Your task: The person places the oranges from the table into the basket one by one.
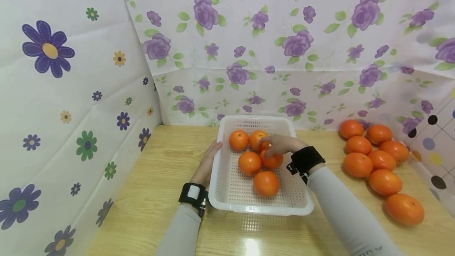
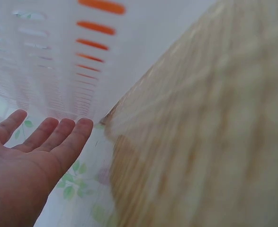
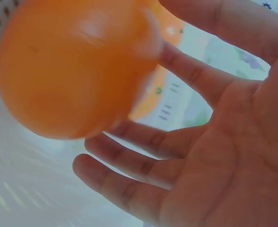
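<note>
A white perforated plastic basket (image 1: 234,204) stands on the table with several oranges in it. My left hand (image 1: 206,164) rests against the basket's left side, and in the left wrist view its fingers (image 2: 72,142) are nearly straight by the slotted wall. Reaching in over the right side, my right hand (image 1: 281,144) is at an orange (image 1: 273,160). In the right wrist view, that orange (image 3: 77,71) looks blurred, with loosely extended fingers (image 3: 124,184) spread at its edge. Beside it sit other oranges, including one nearest the front (image 1: 266,183).
On the right of the wooden table (image 1: 156,192) lies a group of several loose oranges (image 1: 384,182). A flowered cloth (image 1: 249,50) hangs right behind the basket, and another patterned sheet (image 1: 89,102) stands along the left.
</note>
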Motion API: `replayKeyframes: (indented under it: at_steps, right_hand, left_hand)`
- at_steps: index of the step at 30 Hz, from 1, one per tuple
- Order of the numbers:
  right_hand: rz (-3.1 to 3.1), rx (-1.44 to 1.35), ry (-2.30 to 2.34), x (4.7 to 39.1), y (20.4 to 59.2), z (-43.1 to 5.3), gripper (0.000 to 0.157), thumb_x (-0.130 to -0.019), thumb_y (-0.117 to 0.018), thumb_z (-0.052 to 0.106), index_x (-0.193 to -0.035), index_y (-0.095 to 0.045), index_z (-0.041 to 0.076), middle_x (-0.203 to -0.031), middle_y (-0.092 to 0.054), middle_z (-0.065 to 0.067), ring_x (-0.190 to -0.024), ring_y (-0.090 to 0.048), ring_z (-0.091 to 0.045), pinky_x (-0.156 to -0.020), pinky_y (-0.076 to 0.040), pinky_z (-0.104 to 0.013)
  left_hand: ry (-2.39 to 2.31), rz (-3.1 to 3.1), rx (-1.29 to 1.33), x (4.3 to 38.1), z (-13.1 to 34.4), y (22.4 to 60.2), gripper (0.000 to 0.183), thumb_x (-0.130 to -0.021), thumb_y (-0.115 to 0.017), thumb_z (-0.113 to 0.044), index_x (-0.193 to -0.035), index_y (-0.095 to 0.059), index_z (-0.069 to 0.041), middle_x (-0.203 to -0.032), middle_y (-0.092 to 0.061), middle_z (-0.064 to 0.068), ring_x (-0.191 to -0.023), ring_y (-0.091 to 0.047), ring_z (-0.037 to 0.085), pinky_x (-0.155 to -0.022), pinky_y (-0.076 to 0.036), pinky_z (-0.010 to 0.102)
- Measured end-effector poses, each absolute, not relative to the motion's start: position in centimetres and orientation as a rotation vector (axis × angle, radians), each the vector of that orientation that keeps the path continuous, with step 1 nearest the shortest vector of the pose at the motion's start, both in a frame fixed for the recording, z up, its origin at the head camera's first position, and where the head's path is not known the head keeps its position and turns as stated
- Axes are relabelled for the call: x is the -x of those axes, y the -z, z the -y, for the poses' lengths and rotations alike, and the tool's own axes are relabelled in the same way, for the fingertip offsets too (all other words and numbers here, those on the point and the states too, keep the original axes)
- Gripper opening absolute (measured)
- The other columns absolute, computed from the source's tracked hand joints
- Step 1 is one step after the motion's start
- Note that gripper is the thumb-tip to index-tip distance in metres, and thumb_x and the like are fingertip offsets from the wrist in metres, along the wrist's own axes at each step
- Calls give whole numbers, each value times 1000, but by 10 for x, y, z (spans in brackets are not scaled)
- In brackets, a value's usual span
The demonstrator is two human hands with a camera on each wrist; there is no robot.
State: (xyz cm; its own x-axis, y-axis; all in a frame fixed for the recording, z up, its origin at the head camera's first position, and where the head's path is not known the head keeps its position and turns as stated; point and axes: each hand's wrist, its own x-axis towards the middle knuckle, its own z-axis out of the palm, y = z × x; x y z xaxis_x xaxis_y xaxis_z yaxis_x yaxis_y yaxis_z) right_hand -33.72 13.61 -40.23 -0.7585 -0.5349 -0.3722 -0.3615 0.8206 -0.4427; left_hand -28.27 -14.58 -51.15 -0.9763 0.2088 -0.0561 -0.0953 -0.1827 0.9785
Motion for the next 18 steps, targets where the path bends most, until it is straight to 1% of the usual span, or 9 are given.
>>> replayKeyframes:
  at_steps: [3,7,10,13,18]
  right_hand:
    - [-2524,676,487,334,396,-137,46,-96,-70,22,-140,-63,14,-150,-49,-24,-139,-44,-44,-113,-36,-63]
    - [-2531,664,525,332,391,-139,48,-95,-69,24,-141,-62,11,-147,-48,-25,-134,-46,-44,-112,-37,-64]
    - [-2527,667,556,331,389,-141,50,-95,-68,24,-142,-61,8,-147,-47,-26,-135,-45,-46,-112,-37,-65]
    - [-2526,699,589,330,388,-143,50,-97,-67,25,-143,-59,6,-149,-47,-27,-137,-44,-48,-112,-36,-65]
    - [-2547,772,668,327,382,-148,49,-99,-65,24,-143,-57,2,-147,-48,-32,-136,-45,-48,-110,-39,-64]
  left_hand:
    - [-2267,-1874,-126,282,146,511,72,-103,-46,-64,-165,-24,-35,-156,-43,19,-135,-48,39,-95,-51,42]
    - [-2262,-1873,-113,282,146,512,72,-102,-46,-66,-164,-24,-37,-157,-44,17,-136,-49,38,-95,-52,42]
    - [-2257,-1877,-102,282,146,512,72,-102,-47,-67,-164,-25,-38,-156,-44,17,-135,-50,37,-94,-52,42]
    - [-2251,-1883,-101,283,146,513,73,-102,-46,-67,-165,-24,-37,-156,-44,18,-134,-50,37,-94,-52,42]
    - [-2254,-1869,-98,284,146,513,74,-102,-47,-66,-165,-23,-36,-157,-42,18,-135,-48,37,-97,-50,43]
